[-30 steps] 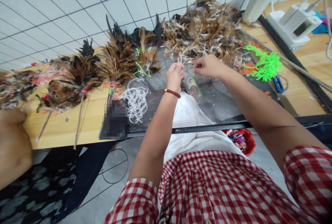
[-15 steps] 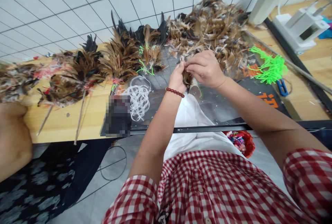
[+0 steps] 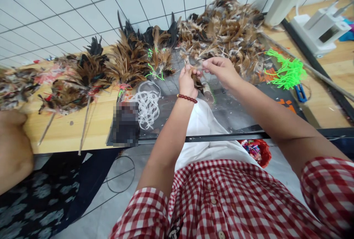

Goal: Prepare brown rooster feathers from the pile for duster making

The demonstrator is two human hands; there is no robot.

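Observation:
My left hand (image 3: 188, 80), with a dark red bead bracelet on the wrist, is closed round a small bunch of feathers (image 3: 197, 83). Pale quill ends stick up past its thumb, and brown-black tips hang below the palm. Just to the right, my right hand (image 3: 219, 70) is pinched with thumb and index finger together. What sits in that pinch is too small and blurred to make out. Behind both hands lies a large heap of brown feathers (image 3: 229, 28) against the tiled wall.
Feather dusters (image 3: 92, 65) and tied feather bundles (image 3: 160, 56) lie at left. A white ribbon coil (image 3: 148, 108) is on the dark glass tabletop (image 3: 235, 117). Bright green ties (image 3: 286, 70), blue snips (image 3: 300, 93) and a power strip (image 3: 306, 34) stand right. A co-worker's arm (image 3: 13, 150) rests far left.
My right hand has drawn away from my left, to the right, opening a small gap. The left hand has shifted slightly left, still holding the feathers.

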